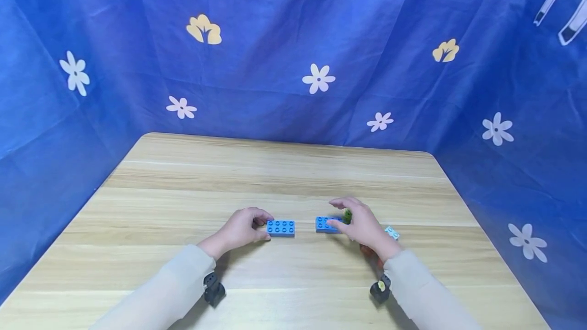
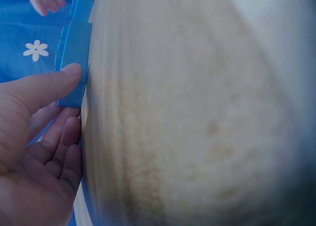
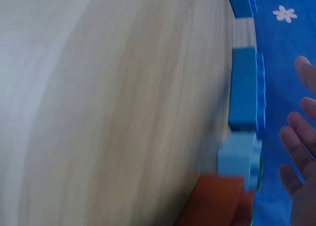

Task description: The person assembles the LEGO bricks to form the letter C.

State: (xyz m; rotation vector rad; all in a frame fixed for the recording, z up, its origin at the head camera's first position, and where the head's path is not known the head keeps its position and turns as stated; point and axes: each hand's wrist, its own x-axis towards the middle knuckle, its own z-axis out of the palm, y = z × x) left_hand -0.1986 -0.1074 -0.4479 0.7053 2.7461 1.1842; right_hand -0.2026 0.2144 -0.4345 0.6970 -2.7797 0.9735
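Observation:
A blue toy building brick with studs on top lies on the table, its left end pinched by my left hand. In the left wrist view, the thumb presses on the brick's side while the other fingers curl behind it. To the right is a second blue building brick, partly hidden by my right hand. That hand hovers over it with fingers spread. The right wrist view has the right hand apart from the second blue brick.
Under and beside the right hand are a light-blue brick, a small green piece and an orange-red block, mostly hidden in the head view. The wooden table is bordered by a blue patterned cloth.

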